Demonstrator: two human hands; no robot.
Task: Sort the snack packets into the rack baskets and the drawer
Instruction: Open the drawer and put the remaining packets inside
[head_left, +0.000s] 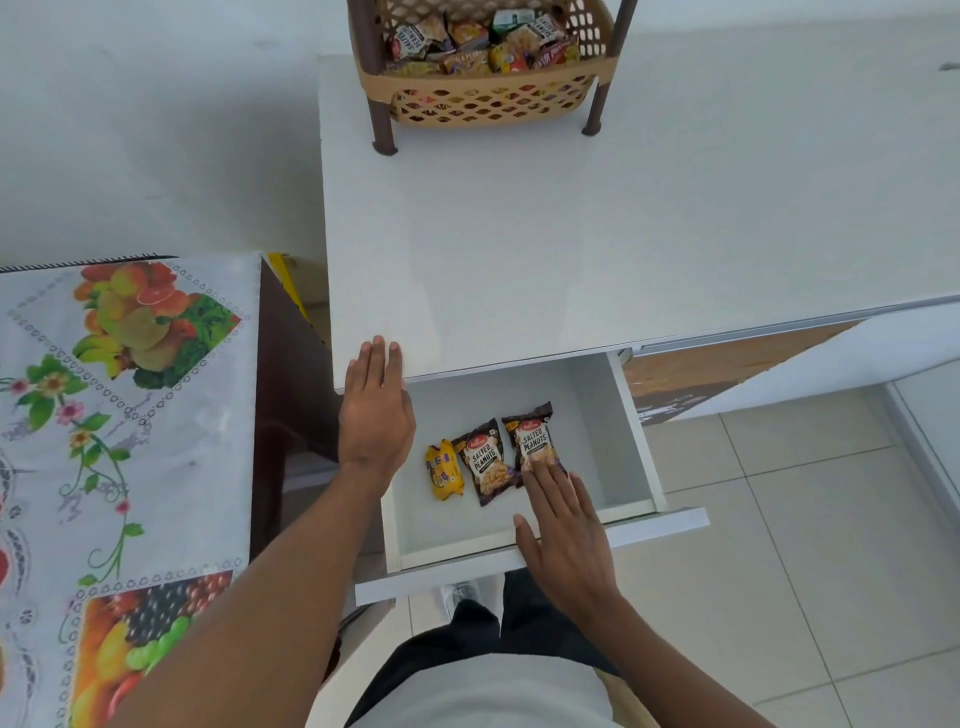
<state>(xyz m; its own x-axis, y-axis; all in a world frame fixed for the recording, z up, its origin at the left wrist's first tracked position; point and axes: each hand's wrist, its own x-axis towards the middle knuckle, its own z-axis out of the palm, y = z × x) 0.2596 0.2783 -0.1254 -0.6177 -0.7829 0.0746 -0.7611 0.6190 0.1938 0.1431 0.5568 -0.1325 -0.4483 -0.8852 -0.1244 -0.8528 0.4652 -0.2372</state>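
A white drawer (631, 462) stands pulled out under the white counter. Inside lie a yellow packet (443, 470) and two dark salted peanuts packets, one in the middle (483, 460) and one on the right (534, 435). My right hand (563, 530) is flat over the drawer front, its fingertips touching the lower end of the right peanuts packet. My left hand (376, 410) rests flat on the counter's front edge, holding nothing. At the back, a tan rack basket (493, 101) on brown legs holds several snack packets (483, 44).
The white counter (571, 234) stretches between the drawer and the rack. A table with a fruit-print cloth (119, 441) stands to the left. Tiled floor (810, 545) lies to the right, and my legs are below the drawer.
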